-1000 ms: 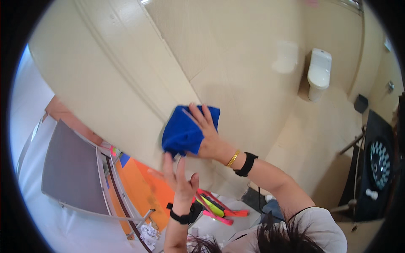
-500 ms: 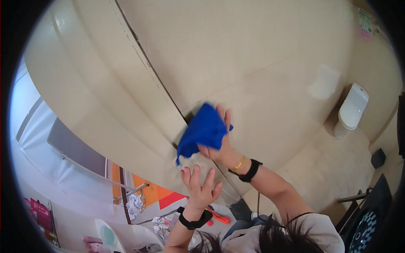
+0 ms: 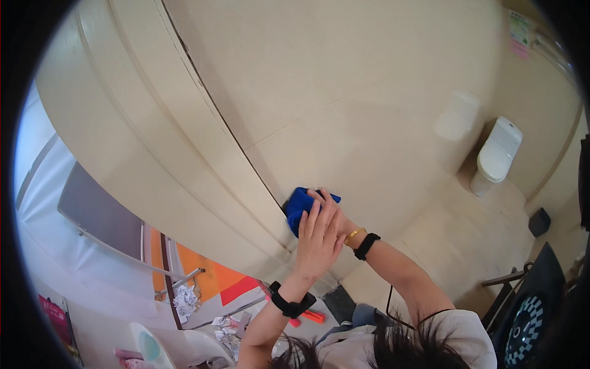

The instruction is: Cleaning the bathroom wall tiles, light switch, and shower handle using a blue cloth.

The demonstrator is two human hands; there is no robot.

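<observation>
A blue cloth (image 3: 299, 206) is bunched against the cream tiled wall (image 3: 344, 135), beside the dark gap along the edge of the cream moulded panel (image 3: 184, 178). My right hand (image 3: 339, 216) has the cloth under its fingers, pressing it to the wall; part of its grip is hidden. Over the cloth and partly across the right hand lies my left hand (image 3: 316, 237), its fingers stretched out. Both wrists carry black bands, and the right one also has a gold bracelet (image 3: 354, 236).
A white toilet (image 3: 499, 157) stands far right, with a dark bin (image 3: 539, 222) nearer. Crumpled white paper (image 3: 186, 302) and an orange object (image 3: 313, 316) lie at lower left and below my hands. A black checkered object (image 3: 525, 329) is at lower right.
The loosely hanging cloth is now bunched and pressed against the wall. My left hand has moved up and right, from below the cloth onto it and my right hand.
</observation>
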